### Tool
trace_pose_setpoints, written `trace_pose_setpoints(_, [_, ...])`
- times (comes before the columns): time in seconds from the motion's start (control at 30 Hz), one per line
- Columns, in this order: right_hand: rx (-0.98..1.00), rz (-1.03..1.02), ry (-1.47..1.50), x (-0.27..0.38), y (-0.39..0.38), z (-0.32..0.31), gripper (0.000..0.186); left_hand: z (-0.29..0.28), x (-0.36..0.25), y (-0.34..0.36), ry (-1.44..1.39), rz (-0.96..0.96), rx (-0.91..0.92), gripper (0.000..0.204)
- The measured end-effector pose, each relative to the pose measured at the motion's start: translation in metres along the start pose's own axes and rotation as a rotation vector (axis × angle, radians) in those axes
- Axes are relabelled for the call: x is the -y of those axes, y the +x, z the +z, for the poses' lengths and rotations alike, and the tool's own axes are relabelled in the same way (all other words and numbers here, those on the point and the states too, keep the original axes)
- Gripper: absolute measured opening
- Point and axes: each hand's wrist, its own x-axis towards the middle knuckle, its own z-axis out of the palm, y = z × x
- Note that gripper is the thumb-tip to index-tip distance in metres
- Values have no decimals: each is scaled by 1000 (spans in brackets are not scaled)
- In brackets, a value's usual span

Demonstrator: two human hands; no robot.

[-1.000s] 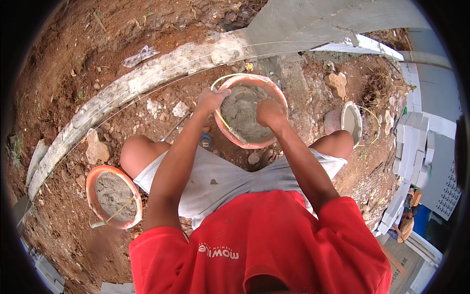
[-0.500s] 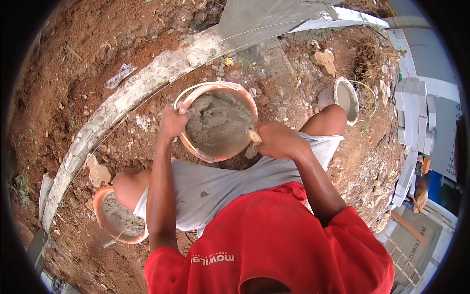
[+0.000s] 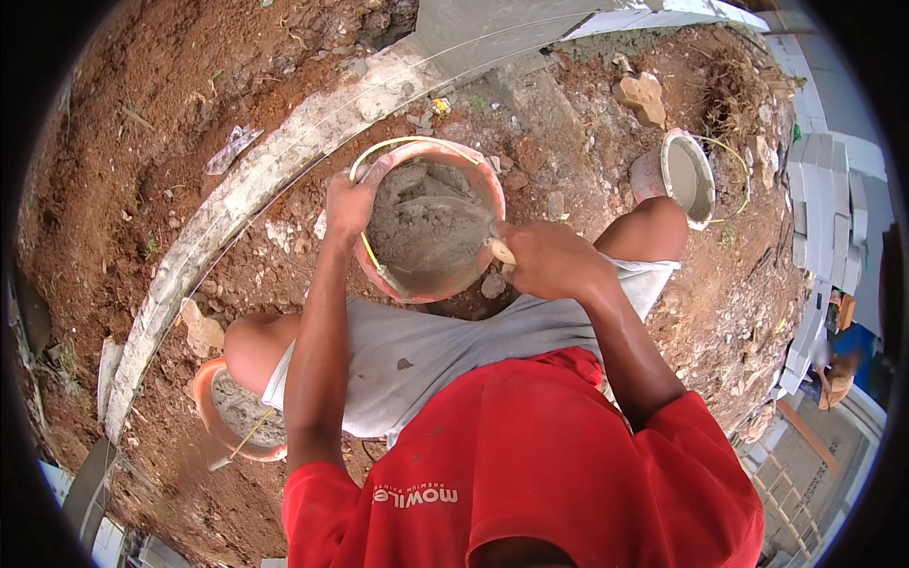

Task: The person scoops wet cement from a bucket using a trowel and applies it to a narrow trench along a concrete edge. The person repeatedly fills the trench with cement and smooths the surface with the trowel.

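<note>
In front of me on the soil, between my knees, stands an orange bucket (image 3: 499, 194) with wet grey mortar (image 3: 417, 227) inside. My left hand (image 3: 350, 204) is closed on its left rim, beside the pale wire handle (image 3: 386, 144). In my closed right hand (image 3: 557, 257), at the right rim, is a trowel (image 3: 501, 251) held by its wooden handle. The trowel's blade reaches into the mortar and is smeared with it, so its outline is hard to make out.
Beside my left knee sits another orange bucket (image 3: 210, 417) of mortar with a wire handle. A pale bucket (image 3: 668, 180) of greyish liquid stands beyond my right knee. A low concrete footing (image 3: 227, 204) with a string line curves past on the left. Rocks (image 3: 641, 97) lie about.
The whole view has shifted slightly. The trowel's handle has tilted a little in my right hand, and the mortar surface near the blade looks different. My left hand stays on the rim.
</note>
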Motion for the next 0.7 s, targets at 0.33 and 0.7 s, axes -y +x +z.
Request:
trace_pose_setpoints(0.33, [29, -69, 112, -2, 20, 59, 40, 46, -6, 13, 179, 95, -5, 64])
trace_pose_setpoints(0.7, [470, 425, 975, -46, 4, 108, 47, 42, -6, 13, 96, 63, -31, 60])
